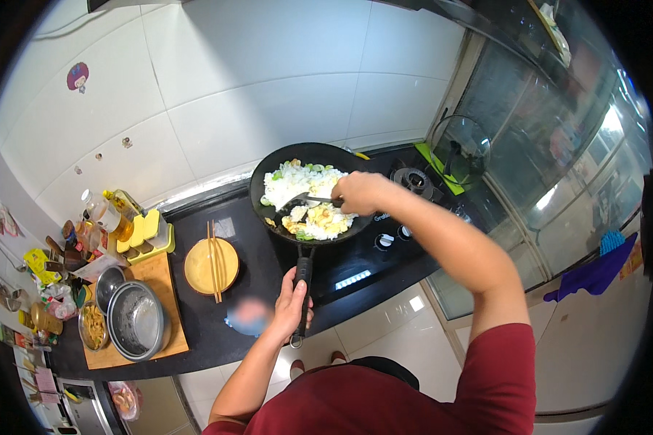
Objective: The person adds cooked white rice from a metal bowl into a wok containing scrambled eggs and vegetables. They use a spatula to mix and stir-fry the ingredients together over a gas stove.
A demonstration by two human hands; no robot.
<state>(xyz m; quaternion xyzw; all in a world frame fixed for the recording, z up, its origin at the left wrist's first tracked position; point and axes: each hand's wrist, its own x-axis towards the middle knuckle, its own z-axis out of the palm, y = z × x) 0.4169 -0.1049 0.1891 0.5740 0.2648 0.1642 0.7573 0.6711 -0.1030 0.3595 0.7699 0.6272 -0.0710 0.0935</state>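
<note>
You had the pan at the upper centre of the frame, over the black cooktop, with its handle pointing toward the lower edge. The pan held white rice mixed with yellow egg and green pieces; the yellow was densest toward the near side.

State of hands: your left hand was wrapped around the pan handle, just below the centre of the frame. Your right hand reached over the right side of the pan, its fingers closed on the spatula, whose blade lay among the rice and egg.

Step in hand: judged by the blade's position, you were turning the rice and egg together. The mixing appeared incomplete, since largely white and largely yellow areas lay apart.

Next move: a further stroke called for a steady left grip, the blade kept low beneath the egg, and a lift toward the whiter rice. Caution: food lay close to the near rim, so a fast outward push could have spilled it.

Adjacent items: a yellow bowl stood left of the pan handle, with chopsticks laid across it.
</note>
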